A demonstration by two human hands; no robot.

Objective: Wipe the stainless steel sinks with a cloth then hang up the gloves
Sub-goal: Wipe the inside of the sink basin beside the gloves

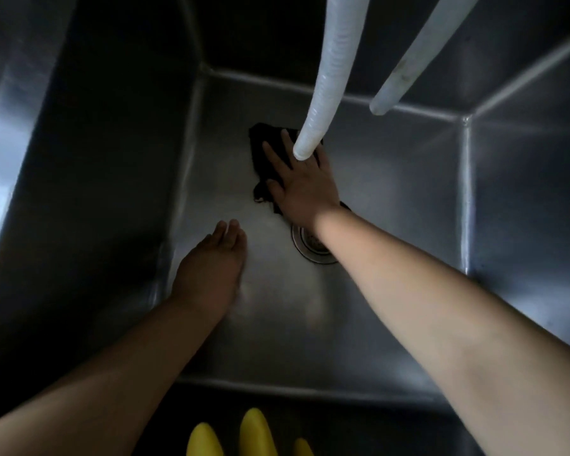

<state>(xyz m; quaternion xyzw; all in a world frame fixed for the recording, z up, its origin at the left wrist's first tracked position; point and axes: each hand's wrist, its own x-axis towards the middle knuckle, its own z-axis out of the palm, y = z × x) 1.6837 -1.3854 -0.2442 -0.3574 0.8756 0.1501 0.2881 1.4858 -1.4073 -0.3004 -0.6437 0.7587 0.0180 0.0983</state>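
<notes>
The right hand [301, 184] lies flat on a dark cloth [269, 149], with the fingers straight and spread, and it presses the cloth against the floor of the sink [392, 192]. The left hand [213, 268] holds nothing; its fingers are straight and close together, low over the sink floor near the left wall. I cannot tell if it touches the metal or only hovers above it.

The cloth is on the sink floor, toward the far left part, just beyond the drain [305, 245]. It looks soft, thin and light, probably damp, so I think it will slide easily on the smooth steel and bunch up if pushed from one edge only. A flat palm on its middle, as now, seems the best hold; for corners, pinching a fold would be better.

Both forearms reach forward and down into the deep basin, the right one stretched further and crossing over the drain.

Two white hoses [323, 77] hang from above; the end of the nearer one is in front of the right fingers. At the near edge, the tips of yellow gloves [255, 432] show, not yet hung up.
</notes>
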